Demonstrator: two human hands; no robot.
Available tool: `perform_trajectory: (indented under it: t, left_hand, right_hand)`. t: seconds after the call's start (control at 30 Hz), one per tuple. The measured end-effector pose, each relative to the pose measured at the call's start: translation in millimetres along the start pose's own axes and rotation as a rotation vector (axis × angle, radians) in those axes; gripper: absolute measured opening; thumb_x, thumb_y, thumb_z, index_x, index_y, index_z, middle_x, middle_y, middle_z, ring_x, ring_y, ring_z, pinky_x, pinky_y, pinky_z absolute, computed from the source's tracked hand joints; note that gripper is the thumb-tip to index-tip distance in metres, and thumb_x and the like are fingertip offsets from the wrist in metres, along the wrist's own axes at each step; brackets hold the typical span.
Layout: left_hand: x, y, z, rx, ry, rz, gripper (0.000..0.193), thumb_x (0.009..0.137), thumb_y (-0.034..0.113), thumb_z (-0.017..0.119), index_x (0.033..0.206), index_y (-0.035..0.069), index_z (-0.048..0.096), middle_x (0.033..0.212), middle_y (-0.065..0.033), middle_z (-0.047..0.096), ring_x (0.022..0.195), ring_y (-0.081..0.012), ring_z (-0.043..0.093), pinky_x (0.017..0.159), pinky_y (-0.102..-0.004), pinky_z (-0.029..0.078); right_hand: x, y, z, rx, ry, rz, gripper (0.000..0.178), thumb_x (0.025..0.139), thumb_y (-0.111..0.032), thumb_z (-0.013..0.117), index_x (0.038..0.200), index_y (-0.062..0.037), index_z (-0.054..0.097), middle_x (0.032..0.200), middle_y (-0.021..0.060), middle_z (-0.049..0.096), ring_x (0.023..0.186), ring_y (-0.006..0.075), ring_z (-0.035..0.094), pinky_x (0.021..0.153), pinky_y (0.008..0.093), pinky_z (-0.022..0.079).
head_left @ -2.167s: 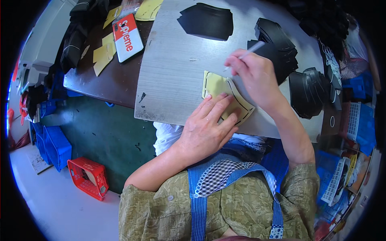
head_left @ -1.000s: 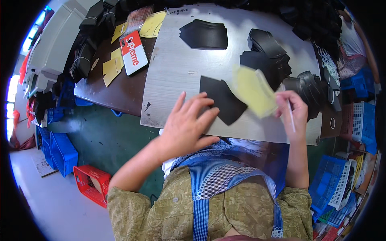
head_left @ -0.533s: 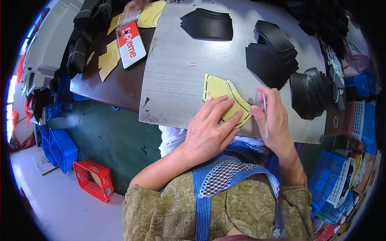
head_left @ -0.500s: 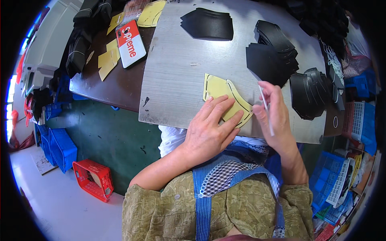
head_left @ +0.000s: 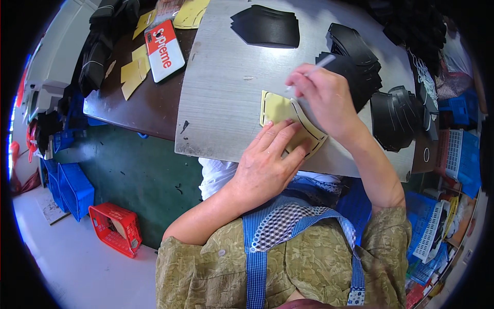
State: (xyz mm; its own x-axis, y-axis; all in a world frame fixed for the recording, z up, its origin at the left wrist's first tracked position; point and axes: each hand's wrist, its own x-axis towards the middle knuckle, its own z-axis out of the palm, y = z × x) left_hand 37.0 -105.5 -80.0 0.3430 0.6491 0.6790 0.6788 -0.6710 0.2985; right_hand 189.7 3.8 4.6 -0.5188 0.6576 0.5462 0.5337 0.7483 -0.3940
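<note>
Head view: the left hand (head_left: 265, 167) lies flat, fingers spread, pressing the yellow card template (head_left: 280, 110) onto the grey board (head_left: 226, 87) on the bench (head_left: 144, 108). The right hand (head_left: 321, 95), clamped on a thin white pen (head_left: 321, 64), has climbed from the template's near edge to its far edge: tracing appears well along.

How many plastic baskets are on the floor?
2, maybe more hidden: a red basket on the pale floor lower left, and a blue basket just above it beside the green mat.
</note>
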Motion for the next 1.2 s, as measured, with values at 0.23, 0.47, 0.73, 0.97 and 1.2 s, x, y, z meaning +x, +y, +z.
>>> perform_trajectory:
  t: [0.23,0.47,0.73,0.97,1.2]
  left_hand:
    - [-1.3,-6.1,5.2,0.057,0.027,-0.018,0.032,0.086,0.022,0.080,0.117,0.017,0.075,0.137,-0.0118,0.063,0.132,-0.0326,0.060,0.108,-0.0497,0.052]
    - [21.4,-11.5,-16.2,0.009,-0.110,-0.032,0.030,0.085,0.024,0.081,0.113,0.019,0.073,0.140,-0.0080,0.062,0.139,-0.0318,0.055,0.110,-0.0489,0.048]
    - [81.3,-44.0,-35.6,-0.069,-0.229,0.169,0.068,0.069,0.032,0.094,0.120,0.006,0.056,0.116,-0.0147,0.061,0.116,-0.0359,0.060,0.119,-0.0562,0.039]
    - [75.7,-117.3,-50.2,0.270,-0.084,-0.080,0.096,0.081,0.047,0.083,0.157,0.003,0.044,0.144,-0.0213,0.052,0.147,-0.0400,0.044,0.127,-0.0552,0.029]
    - [14.4,-26.5,-60.5,0.074,-0.235,-0.009,0.065,0.081,0.034,0.087,0.137,0.013,0.064,0.141,-0.0138,0.055,0.145,-0.0373,0.049,0.124,-0.0626,0.031]
  right_hand:
    - [-72.3,-3.5,-29.7,-0.038,-0.116,0.137,0.015,0.103,-0.014,0.064,0.096,-0.0015,0.069,0.080,0.0166,0.068,0.074,0.0343,0.069,0.069,0.0419,0.054]
    - [-94.3,-17.0,-33.9,-0.031,-0.144,0.029,0.016,0.104,-0.015,0.064,0.097,-0.0023,0.072,0.080,0.0143,0.067,0.073,0.0327,0.068,0.068,0.0406,0.053]
    - [-71.7,-4.8,-20.1,-0.148,0.148,-0.020,0.015,0.095,-0.007,0.075,0.108,-0.0048,0.067,0.091,0.0147,0.068,0.072,0.0261,0.068,0.065,0.0366,0.053]
    - [-59.6,49.3,-93.7,-0.518,0.338,0.085,0.012,0.102,-0.014,0.070,0.101,-0.0015,0.070,0.087,0.0139,0.070,0.068,0.0280,0.067,0.066,0.0384,0.054]
    - [-103.6,10.6,-78.6,0.311,0.289,0.396,0.013,0.103,-0.010,0.070,0.108,0.0023,0.073,0.085,0.0014,0.068,0.072,0.0060,0.060,0.066,0.0231,0.049]
